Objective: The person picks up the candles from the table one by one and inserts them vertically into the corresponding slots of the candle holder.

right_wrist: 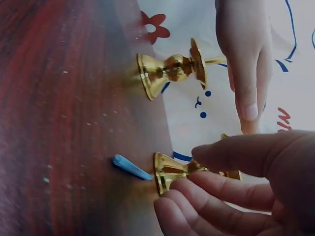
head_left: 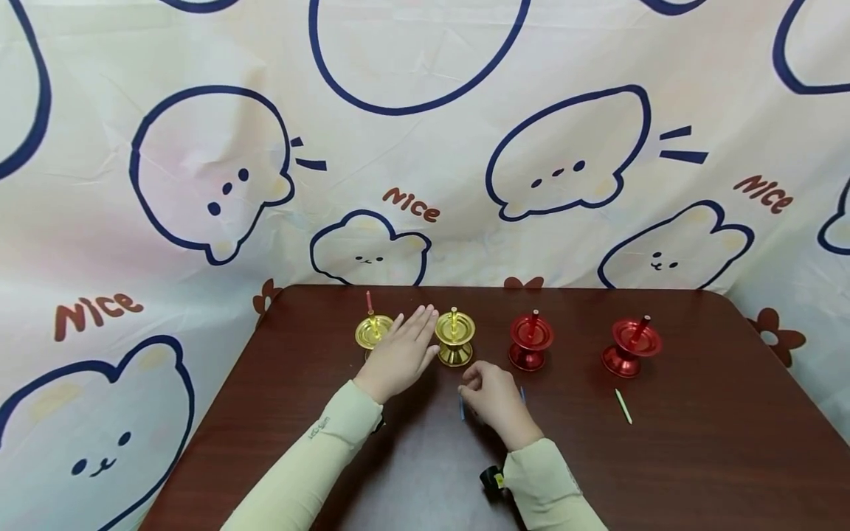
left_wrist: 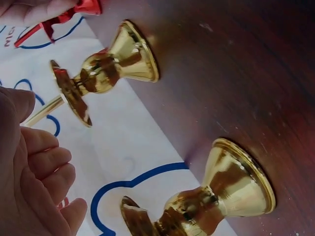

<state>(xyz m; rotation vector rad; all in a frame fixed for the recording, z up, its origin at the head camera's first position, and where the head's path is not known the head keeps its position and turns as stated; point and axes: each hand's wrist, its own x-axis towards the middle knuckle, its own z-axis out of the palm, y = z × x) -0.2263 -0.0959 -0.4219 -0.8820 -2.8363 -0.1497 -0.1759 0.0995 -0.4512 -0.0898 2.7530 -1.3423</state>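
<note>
My left hand hovers between two gold candle holders, its fingers extended and holding nothing. The left gold candle holder carries a red candle and is partly covered by that hand. The other gold candle holder stands just right of my left fingertips, with no candle visible in its tube. Nearer the front, my right hand is above the table with fingers loosely bent. In the right wrist view a blue candle lies on the table beside those fingers, apart from them. Another blue piece shows behind the right hand.
Two red candle holders, one mid-right and one farther right, stand in the same row. A light green candle lies before the farther one. The brown table ends against a patterned cloth.
</note>
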